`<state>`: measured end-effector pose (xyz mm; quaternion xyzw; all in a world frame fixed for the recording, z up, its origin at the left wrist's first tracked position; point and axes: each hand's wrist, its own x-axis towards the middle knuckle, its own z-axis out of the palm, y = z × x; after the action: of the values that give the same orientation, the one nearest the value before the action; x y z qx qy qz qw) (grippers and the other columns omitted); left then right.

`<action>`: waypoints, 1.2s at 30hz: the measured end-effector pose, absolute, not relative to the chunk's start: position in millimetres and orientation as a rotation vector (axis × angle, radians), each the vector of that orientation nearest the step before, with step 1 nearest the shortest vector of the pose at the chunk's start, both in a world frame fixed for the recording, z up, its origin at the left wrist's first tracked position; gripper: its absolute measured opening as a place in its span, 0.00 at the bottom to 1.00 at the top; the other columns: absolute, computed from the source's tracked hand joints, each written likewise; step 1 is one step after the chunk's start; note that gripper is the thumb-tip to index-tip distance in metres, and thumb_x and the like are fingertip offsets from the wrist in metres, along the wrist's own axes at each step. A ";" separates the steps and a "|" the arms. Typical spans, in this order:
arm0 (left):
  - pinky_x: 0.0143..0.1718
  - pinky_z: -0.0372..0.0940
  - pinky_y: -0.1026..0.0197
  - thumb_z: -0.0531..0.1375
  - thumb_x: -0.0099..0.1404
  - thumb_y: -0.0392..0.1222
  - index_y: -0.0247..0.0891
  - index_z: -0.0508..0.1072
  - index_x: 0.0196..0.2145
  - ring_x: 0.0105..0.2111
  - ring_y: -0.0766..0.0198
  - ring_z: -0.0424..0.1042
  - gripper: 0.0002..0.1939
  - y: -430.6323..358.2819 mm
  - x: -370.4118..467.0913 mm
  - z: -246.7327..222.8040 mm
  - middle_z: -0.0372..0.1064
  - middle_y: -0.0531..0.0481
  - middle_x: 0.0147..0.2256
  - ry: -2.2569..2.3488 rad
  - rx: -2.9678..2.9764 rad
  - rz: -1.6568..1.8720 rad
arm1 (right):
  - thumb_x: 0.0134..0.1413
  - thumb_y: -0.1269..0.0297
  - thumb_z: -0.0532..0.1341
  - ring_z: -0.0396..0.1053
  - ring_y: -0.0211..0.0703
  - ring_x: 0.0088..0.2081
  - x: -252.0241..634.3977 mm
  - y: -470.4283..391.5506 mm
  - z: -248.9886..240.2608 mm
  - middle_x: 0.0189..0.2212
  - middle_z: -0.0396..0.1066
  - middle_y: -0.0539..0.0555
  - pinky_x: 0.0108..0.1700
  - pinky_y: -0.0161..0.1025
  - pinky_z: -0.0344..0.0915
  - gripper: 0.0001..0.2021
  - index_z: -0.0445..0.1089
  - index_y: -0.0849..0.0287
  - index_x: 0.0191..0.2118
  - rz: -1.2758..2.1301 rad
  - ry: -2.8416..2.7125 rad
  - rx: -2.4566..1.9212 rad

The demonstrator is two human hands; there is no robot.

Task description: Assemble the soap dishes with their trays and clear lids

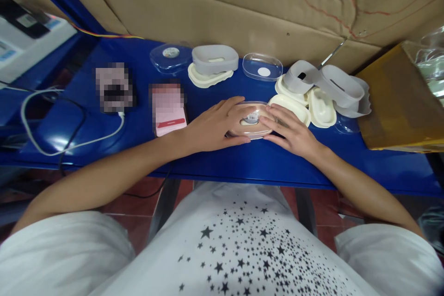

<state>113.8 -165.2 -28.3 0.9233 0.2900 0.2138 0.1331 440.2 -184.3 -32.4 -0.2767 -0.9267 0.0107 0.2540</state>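
Observation:
An oval pinkish container (255,129) with a clear lid and a printed label sits between my hands near the middle of the table. My left hand (220,122) wraps its left side, fingers over the top and thumb along the near edge. On the opposite side my right hand (293,130) grips it, with fingertips resting on the lid near the label. Just behind my right hand lies a cream tray (293,107). Beside it are another cream tray (322,107) and grey oval containers (342,85).
A clear oval lid (262,67) and a grey container (215,59) on a cream tray lie toward the back of the blue table (215,164). A phone (169,108) and a cabled device (114,87) are at left. A cardboard box (395,101) stands at right.

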 end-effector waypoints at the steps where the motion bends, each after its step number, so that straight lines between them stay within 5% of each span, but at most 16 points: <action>1: 0.73 0.64 0.30 0.63 0.79 0.63 0.44 0.57 0.78 0.75 0.35 0.61 0.40 -165.7 114.5 -29.1 0.56 0.29 0.76 0.827 2.675 0.641 | 0.72 0.61 0.69 0.64 0.65 0.76 440.2 -184.9 -32.4 0.78 0.63 0.55 0.75 0.68 0.69 0.46 0.44 0.32 0.84 0.013 -2.530 -0.763; 9: 0.71 0.65 0.30 0.54 0.83 0.64 0.43 0.62 0.76 0.71 0.37 0.67 0.34 -157.9 99.0 -7.8 0.63 0.31 0.72 0.821 2.632 0.541 | 0.76 0.62 0.65 0.59 0.64 0.79 432.5 -190.3 -34.6 0.79 0.61 0.58 0.76 0.68 0.67 0.44 0.40 0.38 0.85 -0.008 -2.554 -0.741; 12: 0.76 0.60 0.33 0.49 0.86 0.58 0.45 0.64 0.76 0.74 0.42 0.64 0.29 -132.2 82.0 -2.6 0.65 0.36 0.72 1.012 2.584 0.731 | 0.77 0.62 0.63 0.60 0.64 0.79 429.0 -194.4 -34.3 0.76 0.66 0.58 0.75 0.70 0.65 0.38 0.49 0.40 0.84 -0.059 -2.551 -0.749; 16: 0.75 0.55 0.24 0.57 0.81 0.55 0.46 0.61 0.78 0.77 0.35 0.57 0.33 -98.3 60.6 -12.8 0.59 0.36 0.76 1.481 2.600 0.746 | 0.78 0.62 0.62 0.66 0.62 0.76 426.2 -197.7 -31.0 0.73 0.70 0.60 0.75 0.66 0.63 0.30 0.60 0.47 0.79 -0.090 -2.628 -0.734; 20: 0.73 0.60 0.30 0.61 0.78 0.50 0.40 0.69 0.71 0.74 0.33 0.63 0.29 -94.4 56.6 -18.9 0.65 0.32 0.72 1.618 2.625 0.577 | 0.78 0.62 0.61 0.68 0.60 0.74 426.1 -197.1 -28.5 0.73 0.71 0.61 0.74 0.62 0.61 0.28 0.62 0.50 0.78 -0.112 -2.622 -0.711; 23: 0.72 0.62 0.34 0.60 0.79 0.49 0.41 0.74 0.65 0.71 0.35 0.66 0.21 -102.3 62.5 -14.5 0.67 0.34 0.69 1.656 2.654 0.564 | 0.78 0.61 0.62 0.68 0.61 0.74 426.6 -196.2 -27.8 0.73 0.71 0.61 0.73 0.62 0.62 0.29 0.61 0.50 0.78 -0.114 -2.623 -0.704; 29: 0.70 0.59 0.30 0.55 0.81 0.53 0.43 0.66 0.74 0.70 0.32 0.65 0.29 -109.7 74.1 -9.5 0.65 0.33 0.71 1.639 2.735 0.493 | 0.78 0.61 0.62 0.68 0.61 0.74 427.6 -194.2 -26.9 0.72 0.72 0.62 0.71 0.62 0.64 0.33 0.55 0.49 0.81 -0.093 -2.624 -0.683; 36: 0.71 0.55 0.24 0.56 0.80 0.59 0.47 0.75 0.64 0.70 0.30 0.63 0.24 -108.2 71.8 -17.5 0.64 0.35 0.71 1.623 2.724 0.630 | 0.78 0.62 0.62 0.67 0.61 0.74 425.2 -195.9 -27.0 0.72 0.71 0.61 0.72 0.62 0.64 0.40 0.45 0.45 0.85 -0.068 -2.615 -0.676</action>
<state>71.8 -108.2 -17.5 0.8418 0.5015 0.1945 -0.0456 425.2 -195.9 -27.0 -0.2441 -0.9446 -0.0246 0.2181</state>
